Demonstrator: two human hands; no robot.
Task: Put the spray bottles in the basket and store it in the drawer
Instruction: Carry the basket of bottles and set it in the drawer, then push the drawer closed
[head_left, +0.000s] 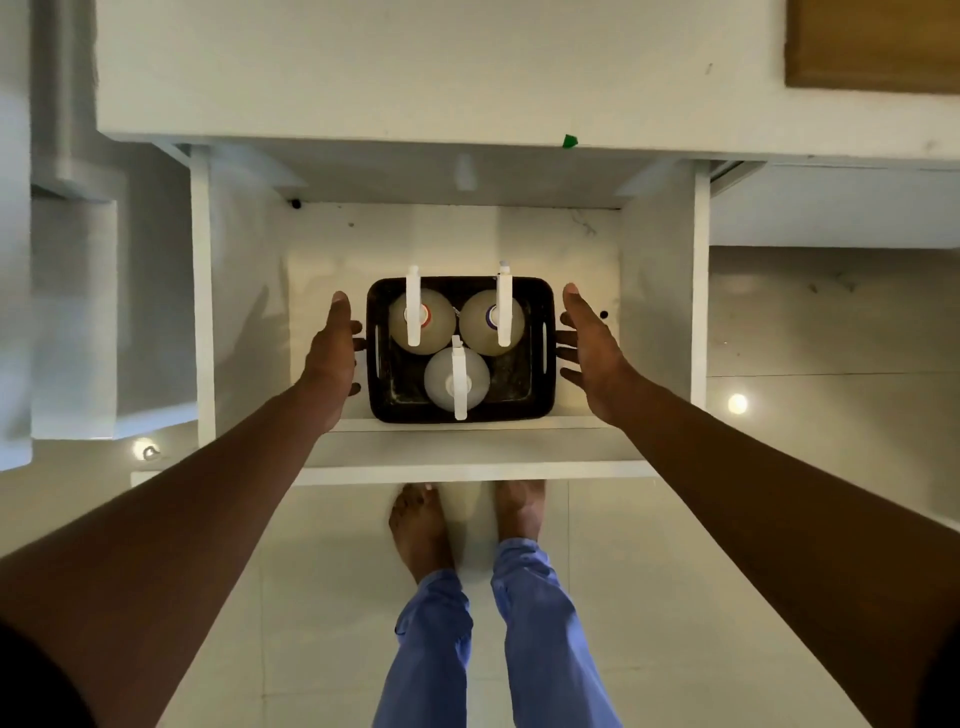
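A black basket (519, 402) sits inside the open white drawer (467, 449), near its front wall. Three spray bottles stand upright in it: one at the back left (436, 325), one at the back right (480, 325), one in front (441, 376). My left hand (332, 353) is at the basket's left side, fingertips touching or just off its edge. My right hand (587, 348) is at the right side, fingers spread a little apart from the basket. Neither hand grips anything.
The drawer is pulled out from under a white countertop (415, 78) bearing a bit of green tape (570, 141). Drawer side walls (201, 291) stand left and right. My bare feet (421, 525) are on the tiled floor just before the drawer front.
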